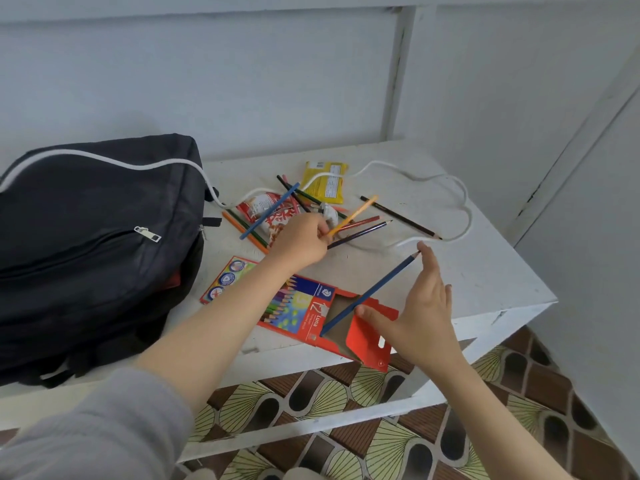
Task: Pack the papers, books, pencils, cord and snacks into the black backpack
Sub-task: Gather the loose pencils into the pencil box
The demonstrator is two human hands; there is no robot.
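Note:
The black backpack (97, 237) lies on the left of the white table (485, 278). A white cord (464, 202) runs over the backpack and loops across the table. Loose colored pencils (266, 211) lie scattered around a red snack packet (273, 216) and a yellow snack packet (327, 183). My left hand (303, 240) grips several pencils, an orange one (353, 214) among them. My right hand (420, 313) holds a blue pencil (370, 292) whose lower end sits in the open mouth of the red pencil box (304, 310). Papers and books are not visible.
A dark pencil (401, 218) lies alone near the cord at the right. The table's front edge and right corner are close to my right hand. Patterned floor tiles (381, 427) show below. Pale walls close in behind and to the right.

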